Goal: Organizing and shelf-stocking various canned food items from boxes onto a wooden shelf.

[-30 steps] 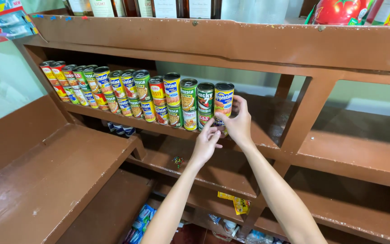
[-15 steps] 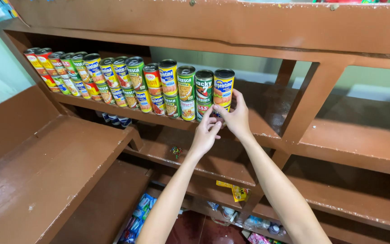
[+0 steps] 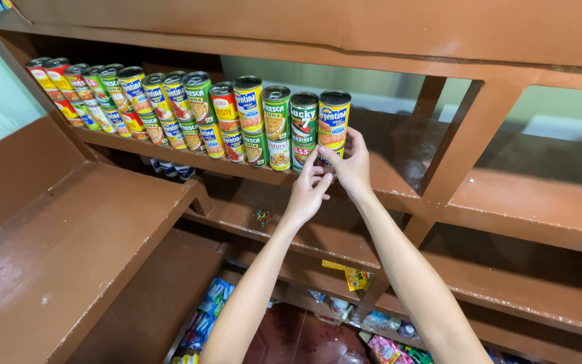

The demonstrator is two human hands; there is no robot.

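Both hands on the end stack of the can row, at 12 o'clock on the brown shelf.

Yellow can: upright, long axis vertical, silver lid up, label facing the camera. It sits on a lower can that the hands mostly hide.

Right hand: grip closed around the stack from the 3 o'clock side, fingers touching the yellow can's lower edge and the lower can.

Left hand: fingertips up against the lower can from 6 o'clock, thumb and fingers pinched on it; can't tell how firmly.

Versus 0.5 s ago: same grasp, same stack, hands barely shifted. The camera has dropped a little, so less of the top shelf shows.

Labels, running 12 to 10 o'clock along the row: green can with a red panel just left of the yellow one, then green/yellow, yellow/blue, red, green, more blue/yellow, and red cans at the far end. Two tiers, all upright, touching side by side.

Lower shelves: small multicoloured bits at 9 o'clock of the left forearm; yellow packet between the forearms; blue packets at 7 o'clock; pink packets at 6 o'clock.
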